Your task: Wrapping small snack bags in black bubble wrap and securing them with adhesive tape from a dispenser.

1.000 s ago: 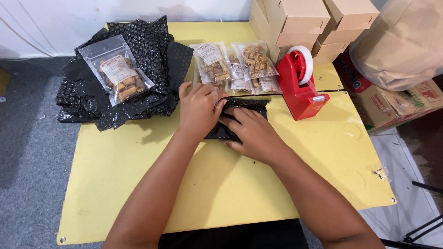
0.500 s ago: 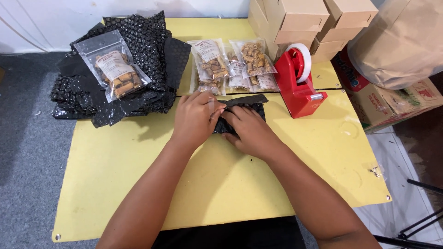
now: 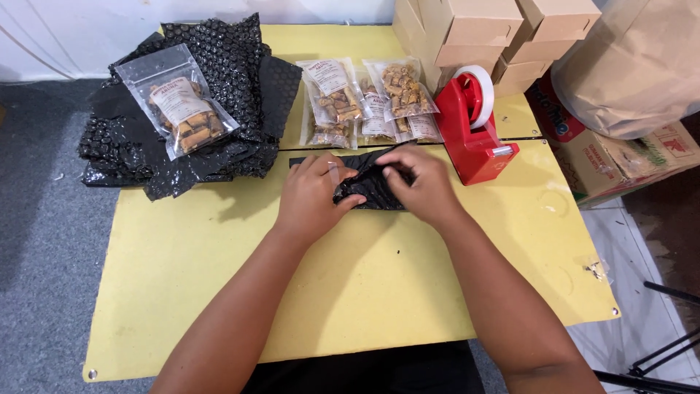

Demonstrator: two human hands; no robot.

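Both hands on the black bubble-wrap parcel [image 3: 368,191], mid-bench. Left hand [image 3: 312,197] fingers curled, pinching its left end; right hand [image 3: 421,182] closed over its right end. Just beyond: clear snack pouches [image 3: 368,102]. Right of them, red tape dispenser [image 3: 474,135]. Far left: black bubble-wrap pile [image 3: 219,87], one pouch [image 3: 177,109] on top. Yellow bench [image 3: 364,292].

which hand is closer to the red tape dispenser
Right. The right hand grips the black bubble-wrap bundle just beside the red tape dispenser; the left hand holds the bundle's other side, farther away.
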